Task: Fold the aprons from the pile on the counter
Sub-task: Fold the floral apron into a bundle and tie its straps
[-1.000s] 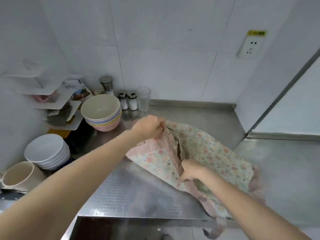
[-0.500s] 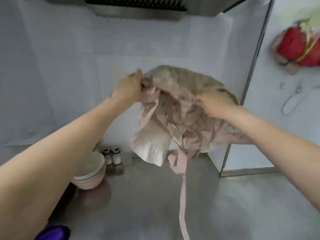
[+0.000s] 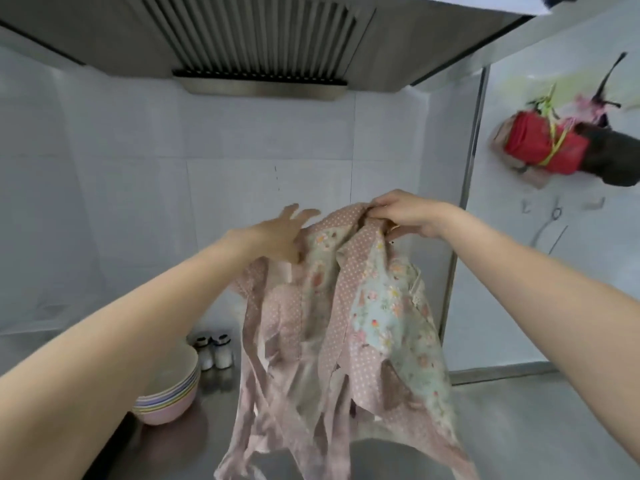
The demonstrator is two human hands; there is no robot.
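I have 1 apron in hand: a bunched cotton apron [image 3: 346,306] of pale blue floral print with pink polka-dot trim. It hangs in the air above the stainless steel counter [image 3: 519,427], its long pink ties trailing down toward the front edge. My right hand [image 3: 408,213] pinches the top of the cloth, fingers curled round a gathered fold. My left hand [image 3: 284,233] is spread, fingers straight, touching the fabric's upper left side without gripping it.

By my reading, folding has not begun: the apron is crumpled, with no crease or flat panel visible. I must find its corners and spread it first. No pile or folded apron shows in this view, so I cannot say how many remain.

A stack of pastel bowls [image 3: 169,393] sits toward the counter's back left.
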